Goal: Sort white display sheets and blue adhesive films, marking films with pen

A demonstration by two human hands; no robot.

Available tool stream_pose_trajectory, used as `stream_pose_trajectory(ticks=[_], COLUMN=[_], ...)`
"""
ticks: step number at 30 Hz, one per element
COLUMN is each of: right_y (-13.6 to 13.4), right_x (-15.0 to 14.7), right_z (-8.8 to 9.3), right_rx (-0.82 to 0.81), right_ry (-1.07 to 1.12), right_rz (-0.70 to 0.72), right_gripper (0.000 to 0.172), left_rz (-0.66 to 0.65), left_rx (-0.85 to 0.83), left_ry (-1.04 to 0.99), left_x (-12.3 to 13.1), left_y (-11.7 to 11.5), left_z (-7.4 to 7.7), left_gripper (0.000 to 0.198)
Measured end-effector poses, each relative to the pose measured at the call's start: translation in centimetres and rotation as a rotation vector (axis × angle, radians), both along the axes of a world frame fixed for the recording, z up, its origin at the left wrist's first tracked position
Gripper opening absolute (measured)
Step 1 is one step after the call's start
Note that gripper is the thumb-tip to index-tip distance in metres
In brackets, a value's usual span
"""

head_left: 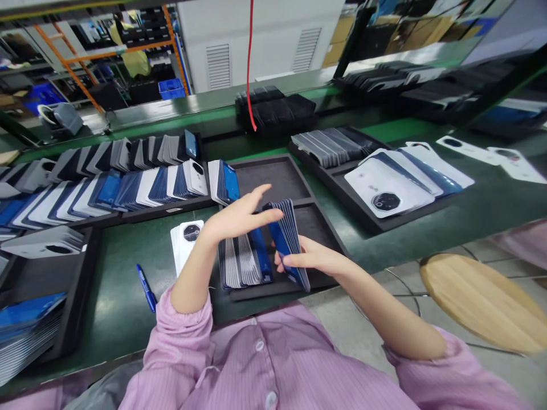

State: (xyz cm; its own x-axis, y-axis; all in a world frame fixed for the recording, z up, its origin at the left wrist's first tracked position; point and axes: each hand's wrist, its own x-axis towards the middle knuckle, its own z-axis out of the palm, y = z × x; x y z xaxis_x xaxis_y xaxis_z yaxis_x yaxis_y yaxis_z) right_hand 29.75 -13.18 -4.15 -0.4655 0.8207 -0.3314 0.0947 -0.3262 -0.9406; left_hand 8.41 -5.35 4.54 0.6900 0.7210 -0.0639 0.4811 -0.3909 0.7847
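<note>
In my right hand [307, 255] is a stack of thin phone back covers [285, 239], dark blue on the near-left face with light edges, gripped low and tilted over the black tray [318, 228]. My left hand [239, 215] is open, fingers stretched to the right, one fingertip at or close to the top of that stack; I cannot tell if it presses on it. Below my left hand, rows of covers [241, 262] stand on edge in the tray. Another small group of covers [223, 182] stands at the tray's far left corner. White covers with a round camera cutout [178, 245] lie left of my left wrist.
A blue pen [146, 287] lies on the green table [123, 250]. Trays of upright covers [149, 185] line the left; another tray [371, 225] with white covers [384, 191] stands right. A red strap [249, 62] hangs ahead. A wooden stool [482, 302] stands at the right.
</note>
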Motion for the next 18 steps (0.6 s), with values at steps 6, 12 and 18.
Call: stream_pose_trajectory(ticks=[6, 12, 18], right_y=[1.0, 3.3, 7.8], right_x=[-0.9, 1.8, 3.9], right_z=[-1.0, 0.5, 0.5], right_rx=[-0.241, 0.596, 1.582], right_ry=[-0.113, -0.513, -0.819], right_rz=[0.048, -0.028, 0.326], right_gripper=[0.059, 0.059, 0.018], left_rz=[-0.023, -0.082, -0.096], left_rx=[0.17, 0.19, 0.183], left_ry=[0.599, 0.675, 0.694], left_x=[-3.0, -2.8, -3.0], left_y=[1.9, 2.6, 2.6], left_z=[-0.5, -1.8, -1.3], left_gripper=[0.05, 0.053, 0.055])
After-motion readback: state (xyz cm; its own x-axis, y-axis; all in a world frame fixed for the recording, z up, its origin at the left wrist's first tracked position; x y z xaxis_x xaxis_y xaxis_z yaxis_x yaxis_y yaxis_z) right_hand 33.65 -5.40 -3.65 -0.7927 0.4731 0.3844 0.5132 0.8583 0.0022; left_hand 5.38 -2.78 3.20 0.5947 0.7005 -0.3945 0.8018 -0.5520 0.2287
